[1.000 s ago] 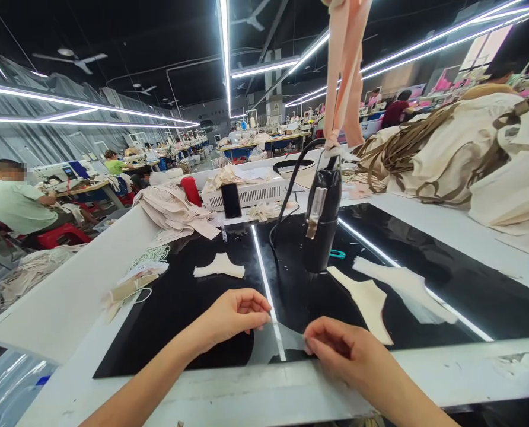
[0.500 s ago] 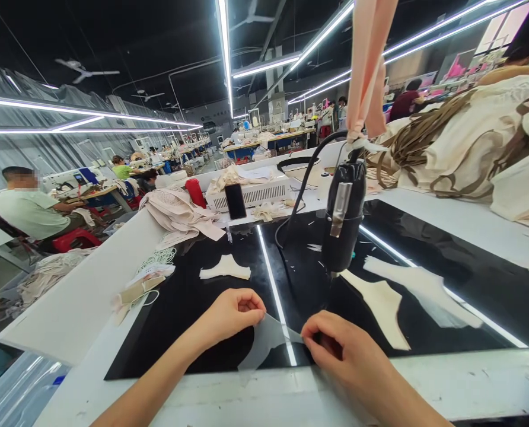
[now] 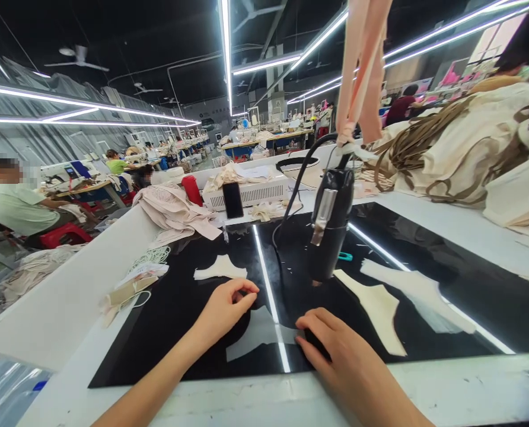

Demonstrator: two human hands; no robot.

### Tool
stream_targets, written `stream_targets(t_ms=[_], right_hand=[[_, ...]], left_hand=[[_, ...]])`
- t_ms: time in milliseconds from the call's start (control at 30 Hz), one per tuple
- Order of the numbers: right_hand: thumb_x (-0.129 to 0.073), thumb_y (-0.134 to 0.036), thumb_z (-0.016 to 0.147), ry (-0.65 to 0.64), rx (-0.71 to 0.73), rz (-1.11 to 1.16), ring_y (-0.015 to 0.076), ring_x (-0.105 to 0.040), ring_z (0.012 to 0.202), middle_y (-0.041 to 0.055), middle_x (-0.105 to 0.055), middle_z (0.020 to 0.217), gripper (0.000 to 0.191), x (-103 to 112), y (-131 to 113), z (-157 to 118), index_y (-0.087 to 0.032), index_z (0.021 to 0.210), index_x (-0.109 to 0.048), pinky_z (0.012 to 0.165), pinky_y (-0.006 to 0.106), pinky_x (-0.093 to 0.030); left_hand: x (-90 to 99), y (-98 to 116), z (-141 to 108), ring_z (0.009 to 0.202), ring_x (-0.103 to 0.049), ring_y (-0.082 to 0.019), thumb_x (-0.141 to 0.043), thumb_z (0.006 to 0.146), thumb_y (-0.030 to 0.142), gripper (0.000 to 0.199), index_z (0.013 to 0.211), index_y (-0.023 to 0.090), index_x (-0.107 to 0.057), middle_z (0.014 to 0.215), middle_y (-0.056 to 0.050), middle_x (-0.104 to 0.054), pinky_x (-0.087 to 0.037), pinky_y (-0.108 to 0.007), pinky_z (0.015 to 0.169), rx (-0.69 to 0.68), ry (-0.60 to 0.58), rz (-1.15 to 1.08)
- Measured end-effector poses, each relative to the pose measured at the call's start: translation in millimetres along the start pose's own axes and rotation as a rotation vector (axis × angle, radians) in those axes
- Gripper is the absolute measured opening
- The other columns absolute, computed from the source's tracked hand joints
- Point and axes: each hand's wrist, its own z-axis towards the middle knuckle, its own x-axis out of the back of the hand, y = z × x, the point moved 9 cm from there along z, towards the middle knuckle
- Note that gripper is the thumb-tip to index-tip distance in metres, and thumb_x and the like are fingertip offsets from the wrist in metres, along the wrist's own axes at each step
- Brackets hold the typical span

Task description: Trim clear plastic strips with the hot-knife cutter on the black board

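A sheer, grey-looking piece (image 3: 258, 335) lies on the black glossy board (image 3: 158, 344) in front of me. My right hand (image 3: 331, 347) has thumb and forefinger at its right end, pinching or touching it. Above its left part is my left hand (image 3: 229, 305), thumb and forefinger a little apart, with nothing between them. A cream cut piece (image 3: 222, 268) rests beyond my left hand. Another cream piece (image 3: 380, 305) and a white sheer piece (image 3: 418, 290) lie to the right. The black handheld tool (image 3: 331, 225) hangs over the board, tip down.
A phone (image 3: 233, 200) leans on a white vented box (image 3: 264, 194) at the back. Piled fabric (image 3: 175, 210) and a looped cord (image 3: 153, 258) sit left. A teal object (image 3: 345, 257) lies behind the tool. Large garments (image 3: 482, 142) fill the right. A seated person (image 3: 15, 204) is far left.
My left hand has let go of the sheer piece and moved slightly up and left. The piece now lies flatter on the board. The hanging tool has shifted left, and the view has turned slightly.
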Motion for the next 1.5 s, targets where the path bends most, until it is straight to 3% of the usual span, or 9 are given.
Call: stream_targets(t_ms=[133,300,400,500,633,867,1000,1200,1500], right_hand=[[-0.055,-0.029,0.105,0.103,-0.040,-0.055,0.0200,-0.071,0.079,0.0043,-0.074,0.098,0.017,35.9,16.2,-7.2,-0.026,0.101,-0.070,0.069,0.031,-0.058],[-0.054,-0.042,0.107,0.296,-0.195,-0.269,0.0196,-0.067,0.072,0.0053,-0.076,0.096,0.027,133.0,66.7,-7.1,-0.024,0.101,-0.072,0.069,0.033,-0.056],[-0.049,-0.047,0.106,0.343,-0.253,-0.371,0.0218,-0.067,0.072,0.0074,-0.077,0.095,0.035,167.2,96.2,-2.3,-0.023,0.099,-0.073,0.070,0.036,-0.056],[-0.049,-0.050,0.105,0.305,-0.278,-0.434,0.0218,-0.069,0.073,0.0078,-0.078,0.096,0.038,166.6,120.1,4.0,-0.023,0.099,-0.074,0.070,0.036,-0.057],[-0.061,-0.041,0.105,0.255,-0.311,-0.515,0.0204,-0.071,0.085,0.0061,-0.075,0.101,0.025,150.5,139.8,11.6,-0.019,0.107,-0.073,0.082,0.038,-0.059],[-0.068,-0.037,0.105,0.213,-0.373,-0.614,0.0202,-0.070,0.096,0.0055,-0.072,0.107,0.021,136.0,152.9,32.6,-0.018,0.111,-0.071,0.087,0.040,-0.061],[-0.068,-0.032,0.105,0.213,-0.384,-0.594,0.0201,-0.070,0.099,0.0058,-0.073,0.109,0.016,131.9,154.0,39.6,-0.017,0.104,-0.072,0.089,0.039,-0.062],[-0.067,-0.034,0.106,0.291,-0.410,-0.418,0.0205,-0.072,0.100,0.0057,-0.074,0.111,0.018,145.9,160.1,32.0,-0.017,0.108,-0.073,0.092,0.042,-0.062],[-0.065,-0.043,0.107,0.549,-0.457,-0.035,0.0166,-0.072,0.079,0.0017,-0.073,0.091,0.029,175.7,178.9,14.0,-0.015,0.105,-0.071,0.076,0.034,-0.062]], left_hand=[[6.9,-1.0,-2.4,0.069,-0.055,-0.017,-0.065,0.086,0.048,0.030,0.096,0.021,-0.074,0.080,-0.001,-0.068,-0.043,-0.029,0.070,-0.036,0.061,-0.035],[9.4,-13.7,-0.4,0.064,-0.057,-0.019,-0.066,0.083,0.058,0.039,0.096,0.023,-0.077,0.065,0.002,-0.064,-0.044,-0.029,0.067,-0.018,0.098,-0.031],[6.7,-22.6,2.3,0.065,-0.058,-0.020,-0.065,0.082,0.064,0.044,0.097,0.024,-0.077,0.067,0.001,-0.065,-0.045,-0.029,0.067,-0.007,0.085,-0.017],[3.3,-32.6,3.8,0.067,-0.059,-0.020,-0.062,0.084,0.067,0.048,0.101,0.025,-0.077,0.072,0.001,-0.067,-0.046,-0.030,0.070,0.000,0.069,0.013],[0.0,-40.3,2.5,0.071,-0.061,-0.021,-0.060,0.089,0.067,0.048,0.105,0.025,-0.077,0.076,0.000,-0.068,-0.046,-0.029,0.070,-0.003,0.064,0.022],[0.5,-29.8,-2.4,0.071,-0.061,-0.021,-0.061,0.090,0.062,0.042,0.102,0.025,-0.078,0.077,0.001,-0.070,-0.045,-0.028,0.067,-0.018,0.097,0.020],[-3.5,-29.3,-0.8,0.072,-0.060,-0.021,-0.058,0.090,0.062,0.044,0.103,0.025,-0.077,0.079,0.000,-0.070,-0.045,-0.029,0.069,-0.017,0.038,0.069],[-5.6,-37.3,2.0,0.073,-0.059,-0.021,-0.054,0.094,0.063,0.046,0.107,0.025,-0.076,0.080,0.000,-0.069,-0.045,-0.029,0.070,-0.017,0.023,0.088],[-6.7,-36.6,2.4,0.075,-0.061,-0.022,-0.055,0.093,0.062,0.045,0.105,0.025,-0.076,0.083,-0.001,-0.071,-0.045,-0.030,0.072,-0.032,0.015,0.090]])
